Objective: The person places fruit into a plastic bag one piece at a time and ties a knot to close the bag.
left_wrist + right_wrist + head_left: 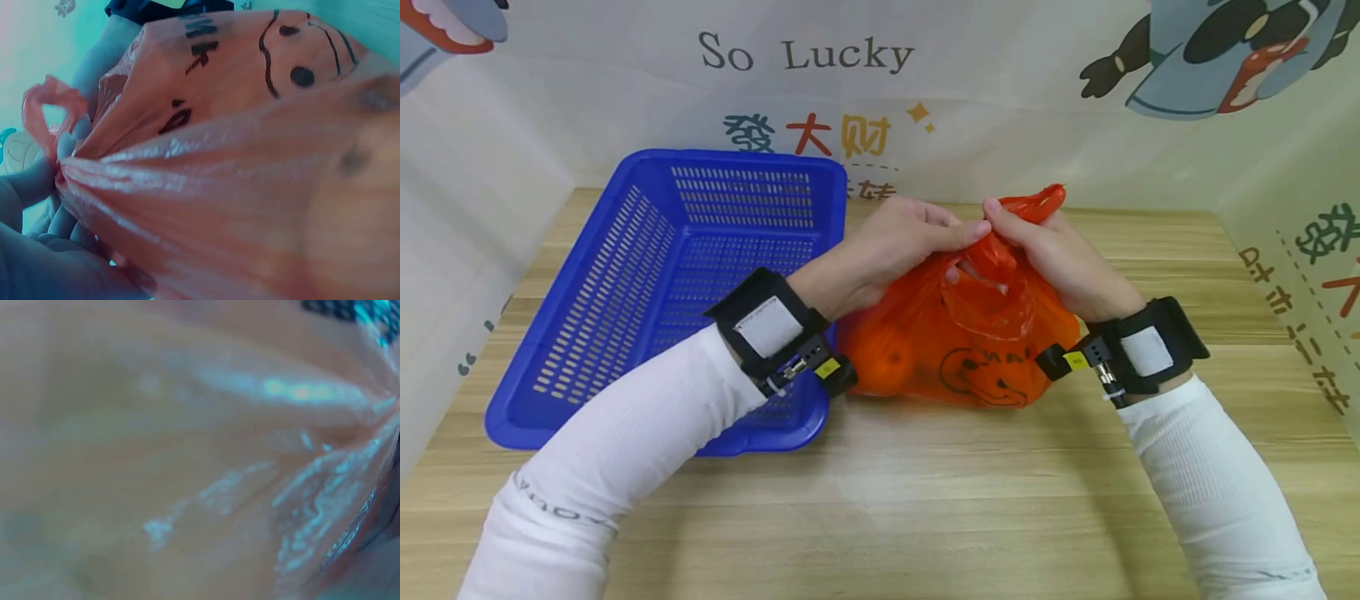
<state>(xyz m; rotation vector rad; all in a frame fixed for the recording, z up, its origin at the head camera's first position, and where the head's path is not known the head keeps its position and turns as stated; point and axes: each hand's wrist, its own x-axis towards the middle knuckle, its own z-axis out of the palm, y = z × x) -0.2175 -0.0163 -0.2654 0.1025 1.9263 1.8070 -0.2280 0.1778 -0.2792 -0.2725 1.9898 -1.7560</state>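
A translucent orange plastic bag [992, 367] with a printed smiling face stands on the table, bulging with round orange things [886, 367] that show faintly through it. At its gathered top, my left hand [895, 246] pinches the plastic between thumb and fingers. My right hand [1071, 262] grips the neck close beside it, and a twisted handle loop [1045, 200] sticks up above that hand. The left wrist view shows the bag's film [206, 200] drawn into folds toward the fingers. Shiny stretched film [187, 475] fills most of the right wrist view, hiding the right fingers there.
A blue perforated plastic basket [587, 275] stands left of the bag, and my left forearm crosses over its near right side. The wooden table [910, 517] extends in front. Printed white sheets [1000, 92] wall in the back and sides.
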